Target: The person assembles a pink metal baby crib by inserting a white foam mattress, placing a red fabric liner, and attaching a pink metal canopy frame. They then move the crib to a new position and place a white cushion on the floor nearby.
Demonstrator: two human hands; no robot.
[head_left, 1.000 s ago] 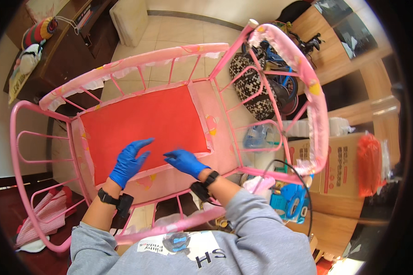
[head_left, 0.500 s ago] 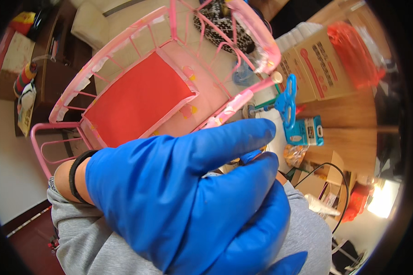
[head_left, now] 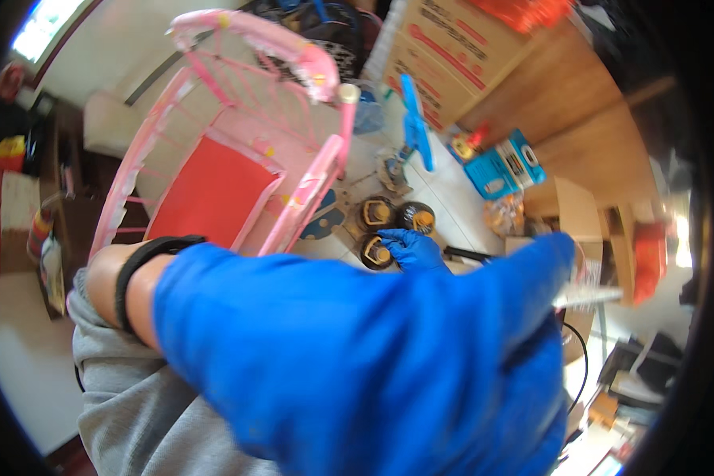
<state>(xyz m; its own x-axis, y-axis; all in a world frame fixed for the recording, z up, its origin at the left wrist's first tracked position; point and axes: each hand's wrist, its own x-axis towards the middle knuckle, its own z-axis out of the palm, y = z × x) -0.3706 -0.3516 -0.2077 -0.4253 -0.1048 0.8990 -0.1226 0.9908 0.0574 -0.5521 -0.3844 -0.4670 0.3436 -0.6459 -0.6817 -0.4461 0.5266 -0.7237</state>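
My left hand (head_left: 389, 341), in a blue glove, fills the foreground; motion smears it and hides how its fingers are set. A black band circles that wrist. Beyond it my right hand (head_left: 416, 251), gloved in blue too and much smaller in view, has its fingers curled at the neck of a dark bottle (head_left: 370, 258) with a yellowish cap and handle. Two similar bottles, a dark bottle (head_left: 369, 214) and another bottle (head_left: 411, 211), stand close beside it on the tiled floor. My left hand covers most of the right forearm.
A pink-framed crib (head_left: 127, 190) with a red mat (head_left: 214, 186) stands at the left. Behind the bottles rises a bright blue handle (head_left: 415, 127). A large cardboard box (head_left: 432, 59), a teal package (head_left: 505, 166) and a clear bag (head_left: 504, 214) are on the right.
The view has swung, so the crib sits farther left. My left hand has shifted right and blurred. The bottles and my right hand, mostly hidden before, now show.
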